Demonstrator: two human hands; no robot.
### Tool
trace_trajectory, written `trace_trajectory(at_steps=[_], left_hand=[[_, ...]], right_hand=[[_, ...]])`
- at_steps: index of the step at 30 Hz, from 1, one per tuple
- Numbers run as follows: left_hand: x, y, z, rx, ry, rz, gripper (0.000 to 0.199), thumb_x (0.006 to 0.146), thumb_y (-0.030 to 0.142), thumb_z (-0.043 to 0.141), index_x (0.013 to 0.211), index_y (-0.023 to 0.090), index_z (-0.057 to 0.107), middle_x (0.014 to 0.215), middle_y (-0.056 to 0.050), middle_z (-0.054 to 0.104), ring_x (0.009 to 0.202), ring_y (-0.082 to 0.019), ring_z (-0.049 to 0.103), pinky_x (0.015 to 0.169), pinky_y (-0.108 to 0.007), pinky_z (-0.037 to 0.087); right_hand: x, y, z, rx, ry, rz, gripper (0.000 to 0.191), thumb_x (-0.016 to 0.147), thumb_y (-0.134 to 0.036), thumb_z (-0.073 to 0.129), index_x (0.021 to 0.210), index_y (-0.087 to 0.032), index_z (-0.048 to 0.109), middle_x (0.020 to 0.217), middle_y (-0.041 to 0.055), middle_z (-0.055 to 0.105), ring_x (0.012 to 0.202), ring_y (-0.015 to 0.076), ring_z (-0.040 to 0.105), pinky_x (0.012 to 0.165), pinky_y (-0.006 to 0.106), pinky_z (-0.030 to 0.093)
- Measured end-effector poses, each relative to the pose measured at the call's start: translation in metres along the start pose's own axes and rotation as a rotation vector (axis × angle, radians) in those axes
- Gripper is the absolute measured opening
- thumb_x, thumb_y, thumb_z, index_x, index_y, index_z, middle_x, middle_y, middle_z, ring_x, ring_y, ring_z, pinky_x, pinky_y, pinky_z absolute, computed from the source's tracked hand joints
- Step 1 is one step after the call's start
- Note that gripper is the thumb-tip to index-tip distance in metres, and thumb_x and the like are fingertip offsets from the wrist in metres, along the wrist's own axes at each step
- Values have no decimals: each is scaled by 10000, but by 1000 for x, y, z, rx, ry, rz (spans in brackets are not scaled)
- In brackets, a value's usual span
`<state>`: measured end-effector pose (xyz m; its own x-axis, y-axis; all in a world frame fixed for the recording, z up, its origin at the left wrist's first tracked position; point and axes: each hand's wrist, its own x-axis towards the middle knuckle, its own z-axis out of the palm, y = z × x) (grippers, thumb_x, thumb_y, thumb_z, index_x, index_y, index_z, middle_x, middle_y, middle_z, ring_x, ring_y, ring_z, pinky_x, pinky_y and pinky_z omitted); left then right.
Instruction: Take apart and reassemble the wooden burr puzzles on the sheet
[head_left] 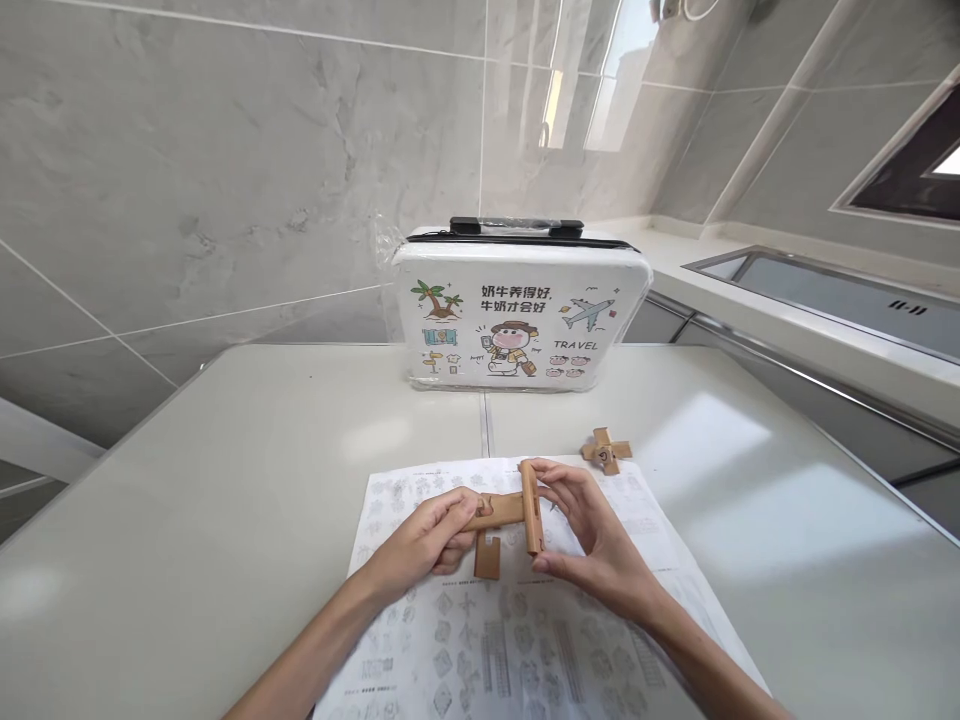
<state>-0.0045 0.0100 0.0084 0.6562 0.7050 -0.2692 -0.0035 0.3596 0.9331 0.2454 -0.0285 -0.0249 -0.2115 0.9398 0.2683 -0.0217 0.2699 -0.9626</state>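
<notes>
Both hands are joined on a wooden puzzle in front of me. My left hand (pixel 439 530) is closed around the flat notched wooden piece (pixel 504 511), which lies sideways. Below it another notched wooden piece (pixel 487 558) hangs down; how the two connect is partly hidden by my fingers. My right hand (pixel 592 530) pinches an upright wooden bar (pixel 531 508) by its top and bottom ends, with fingers above and thumb below. The bar meets the right end of the flat piece. Beyond my right hand, a cross-shaped wooden puzzle (pixel 606 452) rests at the sheet's far edge.
A large printed instruction sheet (pixel 420 620) with small diagrams lies under my hands on the pale table (pixel 187 480). At the table's back stands a white cartoon-printed case (pixel 517 310) in clear plastic. To the right runs a counter with a sink (pixel 847 300).
</notes>
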Motion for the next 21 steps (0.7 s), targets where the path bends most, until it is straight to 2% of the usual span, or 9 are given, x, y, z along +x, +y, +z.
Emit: trace_trajectory(at_steps=[6,14,21], left_hand=[[-1,3,0,45,-27,-5,500,1000,661,568,830,225,391,647,97,254,533,-82,166,510,-268,159],[-1,1,-2,22,-52,-13,493,1010,662,548,842,230,380,652,96,236,540,-87,159,517,-278,144],[-1,2,0,49,-48,-2,474,1025,654,523,860,223,414,646,97,234,530,-87,171,516,-275,148]], right_hand=[[2,-4,-3,68,-55,81,694,789,-555,904,1299,-355,477,1618,109,464,1517,318,454,1257,558,397],[3,-5,-6,165,-93,131,691,801,-468,923,1326,-383,482,1662,80,434,1524,306,449,1259,563,385],[3,-10,-5,155,-113,133,789,736,-592,928,1338,-380,463,1632,115,478,1497,351,481,1218,619,417]])
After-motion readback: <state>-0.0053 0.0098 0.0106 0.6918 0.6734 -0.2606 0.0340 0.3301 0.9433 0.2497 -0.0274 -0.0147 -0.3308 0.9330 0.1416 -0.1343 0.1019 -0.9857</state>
